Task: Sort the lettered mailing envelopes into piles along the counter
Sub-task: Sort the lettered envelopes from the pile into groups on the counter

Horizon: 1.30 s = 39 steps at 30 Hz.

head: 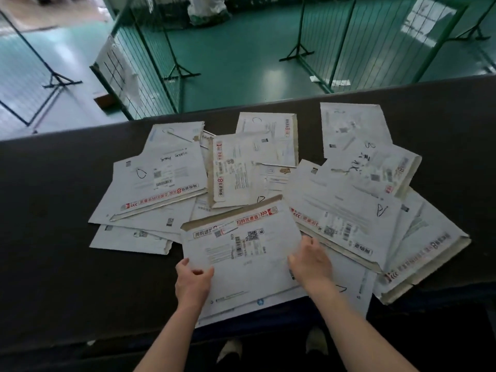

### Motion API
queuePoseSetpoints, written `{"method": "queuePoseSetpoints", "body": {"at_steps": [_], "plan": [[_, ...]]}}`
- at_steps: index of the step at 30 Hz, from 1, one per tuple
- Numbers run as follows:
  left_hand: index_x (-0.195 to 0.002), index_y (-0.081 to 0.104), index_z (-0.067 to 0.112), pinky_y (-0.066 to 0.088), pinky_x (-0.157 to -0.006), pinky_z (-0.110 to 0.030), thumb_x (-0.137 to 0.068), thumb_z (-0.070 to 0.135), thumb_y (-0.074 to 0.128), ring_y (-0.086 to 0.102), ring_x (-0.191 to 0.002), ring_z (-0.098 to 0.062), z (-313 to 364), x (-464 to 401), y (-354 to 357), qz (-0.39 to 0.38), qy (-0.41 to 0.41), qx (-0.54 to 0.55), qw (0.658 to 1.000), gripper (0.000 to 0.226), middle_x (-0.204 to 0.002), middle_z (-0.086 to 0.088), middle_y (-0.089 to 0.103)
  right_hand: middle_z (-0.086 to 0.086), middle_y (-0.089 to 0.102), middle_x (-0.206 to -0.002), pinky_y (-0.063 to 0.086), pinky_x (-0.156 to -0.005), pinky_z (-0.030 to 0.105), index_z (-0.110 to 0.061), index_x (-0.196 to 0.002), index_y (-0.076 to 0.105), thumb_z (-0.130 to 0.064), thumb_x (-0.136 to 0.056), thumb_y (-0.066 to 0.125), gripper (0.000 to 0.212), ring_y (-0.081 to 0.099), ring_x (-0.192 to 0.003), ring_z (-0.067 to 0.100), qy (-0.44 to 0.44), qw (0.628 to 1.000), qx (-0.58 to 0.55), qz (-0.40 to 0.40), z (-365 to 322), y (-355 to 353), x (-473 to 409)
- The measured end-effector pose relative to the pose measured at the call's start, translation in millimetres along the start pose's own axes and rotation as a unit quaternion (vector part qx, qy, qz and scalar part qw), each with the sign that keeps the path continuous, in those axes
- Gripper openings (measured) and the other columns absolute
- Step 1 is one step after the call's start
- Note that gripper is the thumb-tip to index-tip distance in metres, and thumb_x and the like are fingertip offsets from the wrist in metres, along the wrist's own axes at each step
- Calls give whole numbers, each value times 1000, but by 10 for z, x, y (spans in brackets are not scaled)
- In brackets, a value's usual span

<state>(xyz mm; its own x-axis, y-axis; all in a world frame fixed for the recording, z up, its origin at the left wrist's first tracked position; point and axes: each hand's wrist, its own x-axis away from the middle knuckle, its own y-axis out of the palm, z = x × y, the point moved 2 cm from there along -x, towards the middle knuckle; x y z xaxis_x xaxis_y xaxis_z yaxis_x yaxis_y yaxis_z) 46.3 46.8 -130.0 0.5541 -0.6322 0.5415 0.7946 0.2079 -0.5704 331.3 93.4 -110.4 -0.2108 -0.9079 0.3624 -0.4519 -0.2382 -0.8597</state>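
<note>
The white mailing envelope [241,245] being handled lies at the near edge of the dark counter [53,210], on top of the loose heap, with its long axis running roughly left to right and tilted so the right end sits slightly farther away. The left hand [192,283] grips its near-left corner, thumb curled over the top face and the other fingers hidden beneath. The right hand [311,264] rests on the right-hand edge with fingers bent downward; whether they pinch the edge or only press on it cannot be determined. Both hands are in contact, one at each end of the long axis, so neither is meaningfully nearer. The printed label side faces up, and no handwritten letter is legible on this face; reading it is judged to be the condition for choosing a pile. The heap [268,178] contains about a dozen visible envelopes, overlapping, so an exact count cannot be made. Handwritten marks show on several, including one at left [150,181] and one at right [346,208]. No separated piles are evident; sorting appears to be at an early stage.
</note>
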Motion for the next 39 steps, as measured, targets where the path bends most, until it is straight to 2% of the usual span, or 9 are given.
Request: {"method": "queuePoseSetpoints", "body": {"at_steps": [7, 11, 18, 21, 25, 28, 31, 35, 39], "plan": [[-144, 43, 18, 51, -90, -41, -88, 27, 75, 63, -100, -22, 99, 513, 312, 42, -40, 69, 996, 65, -103, 0, 66, 12, 53, -132, 50, -93, 34, -6, -131, 51, -24, -95, 61, 41, 56, -119, 26, -89, 996, 7, -9, 307, -233, -252], [-138, 47, 14, 53, -91, -43, -89, 29, 74, 61, -101, -24, 21, 744, 371, 90, -46, 20, 995, 58, -114, -6, 62, 9, 52, -126, 51, -94, 42, -10, -124, 50, -23, -81, 70, 50, 51, -115, 27, -31, 995, -83, -37, 352, -239, -323], [-144, 42, 12, 51, -95, -46, -86, 25, 77, 53, -119, -33, -178, 939, 294, 134, -161, 65, 976, 69, -141, -17, 45, 7, 52, -106, 42, -68, 35, -8, -109, 45, -9, -81, 71, 38, 49, -89, 22, -26, 988, -154, -21, 336, -228, -382], [-143, 43, 14, 52, -94, -46, -86, 26, 77, 55, -117, -31, -225, 910, 239, 117, -177, 84, 974, 68, -137, -14, 50, 6, 51, -103, 34, -60, 30, -11, -101, 46, -10, -84, 70, 29, 48, -86, 20, -47, 988, -149, -15, 369, -199, -376], [-119, 57, 10, 53, -91, -45, -88, 29, 76, 60, -104, -26, -239, 890, 150, 84, -169, 89, 978, 41, -111, -7, 62, 7, 49, -110, 43, -77, 35, -13, -90, 52, -14, -84, 71, 20, 50, -97, 23, -75, 989, -129, 3, 373, -182, -398], [-100, 66, 4, 58, -89, -51, -90, 24, 73, 69, -92, -30, -175, 869, 41, 57, -113, 146, 981, 23, -100, -14, 72, 7, 54, -91, 42, -71, 35, -10, -83, 54, -14, -89, 70, 17, 51, -85, 25, -114, 982, -148, -5, 290, -288, -386], [-106, 67, 1, 57, -88, -56, -92, 13, 70, 70, -94, -41, -51, 845, -85, -5, -64, 295, 953, 19, -105, -24, 73, 6, 52, -75, 40, -60, 33, -11, -79, 49, -7, -91, 69, 24, 48, -67, 21, -108, 948, -294, -51, 225, -502, -356], [-130, 59, 7, 51, -96, -52, -97, 24, 62, 63, -112, -35, 18, 771, -135, -53, -35, 457, 887, 37, -122, -18, 66, 7, 60, -83, 50, -65, 36, -14, -82, 49, -4, -94, 69, 26, 57, -75, 26, 18, 844, -536, -12, 255, -747, -408], [-145, 49, 13, 41, -111, -50, -90, 47, 72, 49, -135, -30, 126, 835, 128, 86, -39, 162, 982, 69, -145, -12, 54, 6, 62, -85, 54, -65, 35, -16, -83, 49, -2, -95, 67, 26, 60, -75, 24, 58, 784, -618, -19, 294, -855, -415]]}}
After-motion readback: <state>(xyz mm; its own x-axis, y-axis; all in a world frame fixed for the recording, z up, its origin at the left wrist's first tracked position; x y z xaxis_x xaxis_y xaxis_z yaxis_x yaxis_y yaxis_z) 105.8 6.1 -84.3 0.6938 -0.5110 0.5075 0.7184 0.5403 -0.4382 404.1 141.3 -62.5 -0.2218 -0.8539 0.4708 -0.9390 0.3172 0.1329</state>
